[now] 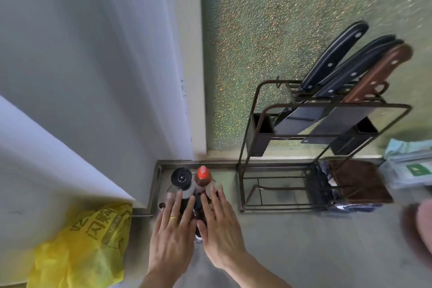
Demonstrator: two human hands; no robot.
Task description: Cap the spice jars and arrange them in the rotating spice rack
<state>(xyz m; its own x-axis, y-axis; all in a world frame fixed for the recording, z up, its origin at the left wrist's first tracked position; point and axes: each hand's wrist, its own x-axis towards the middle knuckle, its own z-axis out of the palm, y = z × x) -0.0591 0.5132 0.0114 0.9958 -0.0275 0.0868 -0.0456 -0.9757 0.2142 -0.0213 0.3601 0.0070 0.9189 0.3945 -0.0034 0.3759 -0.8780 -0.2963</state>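
Observation:
A cluster of bottles and jars stands in the counter's back left corner. A dark bottle with a black cap (181,179) and a brown bottle with a red nozzle cap (203,176) rise at the back. My left hand (171,229), a gold ring on one finger, and my right hand (221,222) hover side by side over the nearer jars with fingers spread, holding nothing. The hands hide most of the jars and the rack beneath them; only dark jar parts (197,214) show between them.
A metal knife rack (313,124) with several knives stands to the right, brown and blue cloths (353,182) at its base. A yellow plastic bag (81,248) lies at the left. Folded towels (411,166) sit at the far right. A grey wall and frosted window close off the back.

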